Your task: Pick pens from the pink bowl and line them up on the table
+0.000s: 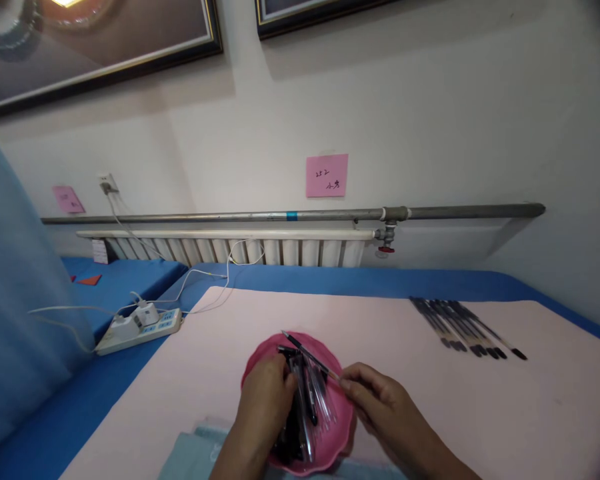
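A pink dish [260,357] sits on the pale pink mat [220,360] near me, filled with several dark pens and clear pen barrels. My left hand [265,400] rests over the dish's left side, its fingers curled in among the pens; what they grip is hidden. My right hand [380,400] pinches the end of one thin dark pen [307,353], which slants up to the left over the dish. A row of several finished dark pens [463,327] lies side by side on the mat at the far right.
A white power strip [140,327] with plugs and white cables lies on the blue table cover at the left. A radiator [230,248] and a metal pipe run along the wall behind. A blue padded panel stands at the far left. Light blue cloth lies at the near edge.
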Demonstrator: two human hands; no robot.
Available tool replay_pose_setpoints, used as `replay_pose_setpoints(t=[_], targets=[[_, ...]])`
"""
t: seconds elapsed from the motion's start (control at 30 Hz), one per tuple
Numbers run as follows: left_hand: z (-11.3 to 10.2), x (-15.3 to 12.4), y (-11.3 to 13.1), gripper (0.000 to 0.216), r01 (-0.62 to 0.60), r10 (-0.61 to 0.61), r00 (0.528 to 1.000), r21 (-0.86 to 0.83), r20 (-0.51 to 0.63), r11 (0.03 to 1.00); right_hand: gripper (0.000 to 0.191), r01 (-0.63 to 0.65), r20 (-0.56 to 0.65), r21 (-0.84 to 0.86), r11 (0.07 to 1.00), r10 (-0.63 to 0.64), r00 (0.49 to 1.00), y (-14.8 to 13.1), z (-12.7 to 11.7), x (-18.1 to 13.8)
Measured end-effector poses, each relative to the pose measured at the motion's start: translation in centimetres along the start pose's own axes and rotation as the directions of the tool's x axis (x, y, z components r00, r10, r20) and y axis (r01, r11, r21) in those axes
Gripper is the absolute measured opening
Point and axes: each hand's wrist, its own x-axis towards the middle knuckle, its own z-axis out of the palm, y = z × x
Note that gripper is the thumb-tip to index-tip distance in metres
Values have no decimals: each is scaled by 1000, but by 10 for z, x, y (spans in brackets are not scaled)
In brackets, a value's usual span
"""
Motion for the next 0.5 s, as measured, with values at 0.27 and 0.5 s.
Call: replay_pose_setpoints(t=[0.27,0.5], targets=[[-22,10,-30,17,145,-143,985,11,-95,989,24,-41,12,49,998,40,999,0,-1,-2],[-12,9,-21,15,92,-92,994,-4,-66,996,25,-69,10,81,994,68,998,0,-2,-1]])
